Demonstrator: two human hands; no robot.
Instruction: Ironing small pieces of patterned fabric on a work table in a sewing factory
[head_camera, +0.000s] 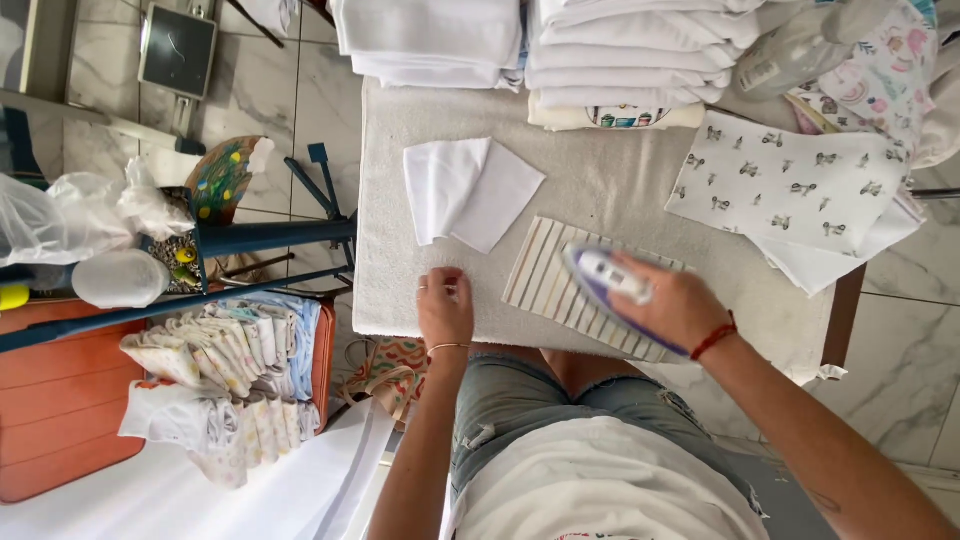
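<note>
Purple-and-white iron (607, 277) on the striped cloth (545, 285) — right hand (672, 302) fingers wrapped around its handle — left hand (445, 305) flat, empty, just beside.

Bare padded board surface (610, 180) lies open across the middle of the frame, between a folded white cloth (468, 192) at upper centre and a printed cloth (790, 190) at right. Stacks of folded white linen (600, 60) wall off the top edge. At lower centre, a striped cloth (545, 285) carries the iron (610, 280). A free strip runs along the board's left edge, beside the left hand (445, 305).
</note>
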